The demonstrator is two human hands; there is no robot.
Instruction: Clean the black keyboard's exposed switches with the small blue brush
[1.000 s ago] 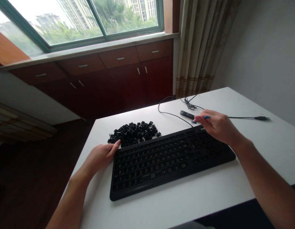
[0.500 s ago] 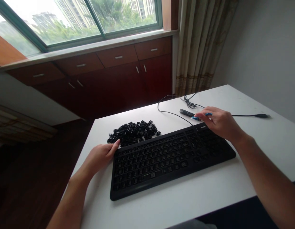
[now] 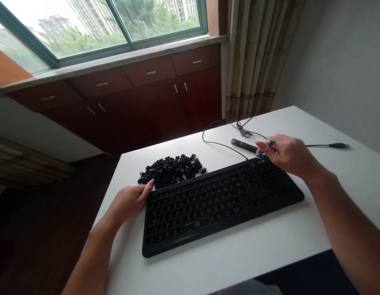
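Note:
A black keyboard [image 3: 202,200] with its keycaps off lies on the white table [image 3: 165,272]. My left hand [image 3: 131,201] grips the keyboard's left end, thumb on the upper left corner. My right hand [image 3: 283,153] is closed on a small blue tool [image 3: 259,155] over the keyboard's upper right edge. Its blue tip is at that edge; the rest is partly hidden by my fingers. Behind the keyboard sits a pile of loose black keycaps [image 3: 170,169]. A slim black object [image 3: 242,144] lies just left of my right hand.
A coiled black cable [image 3: 243,130] rests at the table's back edge. The cable's plug end [image 3: 338,145] lies to the right. Beyond the table stand a dark red cabinet [image 3: 141,106] beneath a window and a curtain [image 3: 249,61].
My right hand has moved slightly right with the blue tool, whose tip has shifted right and a little down, off the slim black object. My left hand has stayed in place.

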